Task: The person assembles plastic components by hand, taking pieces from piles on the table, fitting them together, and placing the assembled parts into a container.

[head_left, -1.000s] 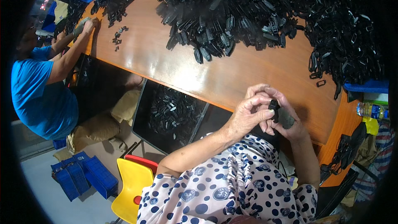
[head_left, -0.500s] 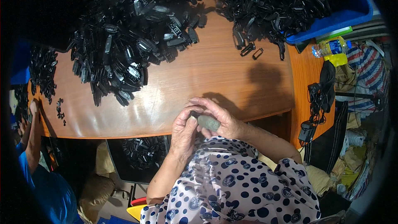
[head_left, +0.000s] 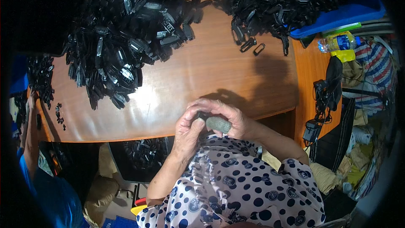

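Swung rightward since a second ago, my view finds the left hand (head_left: 187, 134) pinching a small black plastic part (head_left: 204, 115) over the table's (head_left: 202, 69) near edge; the right hand's (head_left: 234, 119) hold I can't tell. If its grey thumb sleeve (head_left: 218, 125) slips, the part could drop.

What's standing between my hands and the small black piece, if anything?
Nothing visible: the small black piece is pinched in the left hand, partly hidden, with the right hand cupped close, wearing a grey-green thumb cover.
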A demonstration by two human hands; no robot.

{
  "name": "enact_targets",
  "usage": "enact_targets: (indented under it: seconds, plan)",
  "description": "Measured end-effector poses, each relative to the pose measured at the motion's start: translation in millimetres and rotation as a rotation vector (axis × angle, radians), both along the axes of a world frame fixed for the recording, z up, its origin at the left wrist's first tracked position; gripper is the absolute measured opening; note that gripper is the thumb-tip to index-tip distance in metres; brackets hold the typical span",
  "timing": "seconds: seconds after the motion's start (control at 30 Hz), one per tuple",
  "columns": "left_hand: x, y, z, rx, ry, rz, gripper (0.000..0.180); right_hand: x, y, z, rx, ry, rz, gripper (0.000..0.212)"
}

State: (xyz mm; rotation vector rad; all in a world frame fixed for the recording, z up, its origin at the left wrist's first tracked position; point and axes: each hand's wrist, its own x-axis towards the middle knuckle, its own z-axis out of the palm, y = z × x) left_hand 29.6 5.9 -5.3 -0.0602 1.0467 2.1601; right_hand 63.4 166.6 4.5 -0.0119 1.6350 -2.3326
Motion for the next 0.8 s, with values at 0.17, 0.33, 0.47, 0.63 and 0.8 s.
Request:
enact_targets:
  seconds: [0.17,0.33,0.47,0.63,0.8]
  plan:
    - [-8,2,-2,-0.335,0.404,-0.004,0.025,-9,19,7,0.725,0.169,-0.017,0.069]
    - [4,-5,10,-0.264,0.175,0.05,0.022,-8,12,21,0.724,0.104,0.027,0.071]
    - [12,-3,14,0.021,0.029,0.251,0.022,2,-12,9,0.404,0.108,-0.14,0.07]
    - [25,-3,1,-0.031,0.145,0.302,0.021,6,-34,-3,0.548,0.174,-0.243,0.039]
    - [33,2,-8,-0.149,0.272,0.244,0.019,16,-9,3,0.493,0.025,-0.072,0.029]
